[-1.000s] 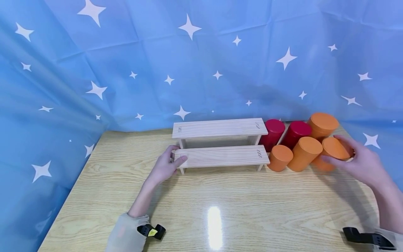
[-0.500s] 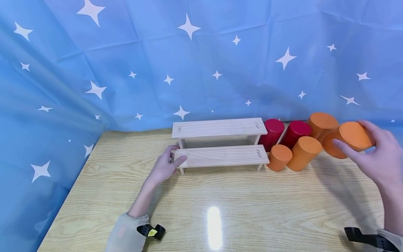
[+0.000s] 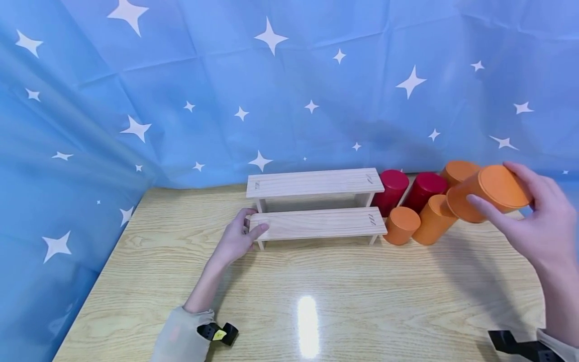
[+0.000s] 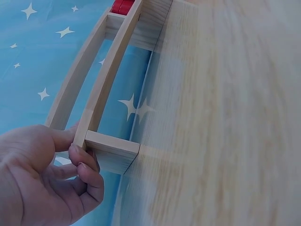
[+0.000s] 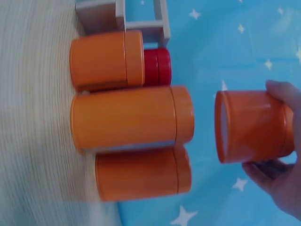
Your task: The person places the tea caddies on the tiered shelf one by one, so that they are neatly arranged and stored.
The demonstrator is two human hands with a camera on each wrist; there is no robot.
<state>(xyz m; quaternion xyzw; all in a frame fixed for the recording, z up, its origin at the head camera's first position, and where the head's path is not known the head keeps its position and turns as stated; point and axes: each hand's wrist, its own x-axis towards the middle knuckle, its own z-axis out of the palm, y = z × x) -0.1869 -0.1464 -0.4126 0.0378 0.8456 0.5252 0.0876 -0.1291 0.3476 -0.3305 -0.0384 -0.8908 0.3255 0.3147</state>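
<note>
Aloft, the right hand (image 3: 540,221) grips an orange canister (image 3: 488,193) — only its wrist view shows room below — the left hand (image 3: 237,236) pinches the lower shelf (image 3: 316,224) edge.

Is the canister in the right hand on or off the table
Off: the right wrist view shows the orange canister clear of the table.

The left hand (image 4: 49,181) pinches the near end of a wooden shelf (image 4: 109,75). The shelf has two long boards, side by side, with a gap between them. A short wooden leg (image 4: 115,151) sits near the fingers, by the pale wood table (image 4: 230,117). Something red (image 4: 123,6) peeks out at the far end. A blue cloth (image 4: 33,66) with white stars is on the left
</note>
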